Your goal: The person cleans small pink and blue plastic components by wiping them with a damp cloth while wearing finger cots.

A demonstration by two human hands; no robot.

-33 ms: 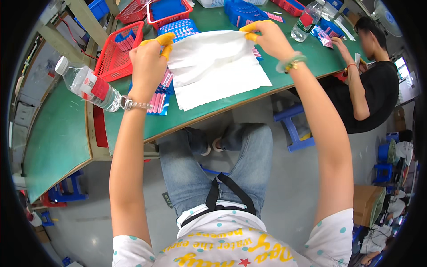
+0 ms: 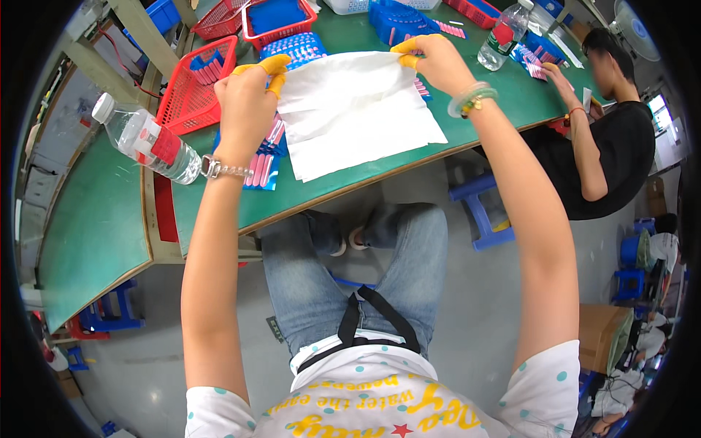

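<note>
A thin white sheet (image 2: 361, 117), cloth or soft paper, is stretched between my hands above the near edge of the green table. Its top part is wrinkled, and its lower edge hangs toward me. My left hand (image 2: 252, 91) pinches the upper left corner. The upper right corner is gripped by my right hand (image 2: 438, 60). Yellow finger covers sit on the thumbs and some fingers of both hands. Beneath and beside the sheet lie blue cards with pink sticks (image 2: 261, 169), partly hidden by it and by my left hand.
Left of my arm a water bottle (image 2: 150, 142) leans beside a red basket (image 2: 171, 98). Another red basket (image 2: 272, 33), blue-and-pink cards (image 2: 296, 47), a blue stack (image 2: 394, 22) and a second bottle (image 2: 504, 35) stand farther back. A co-worker (image 2: 606, 139) sits at right, near a blue stool (image 2: 482, 212).
My right hand has shifted very slightly left, and my left hand a touch right. The white sheet stays held at both upper corners.
</note>
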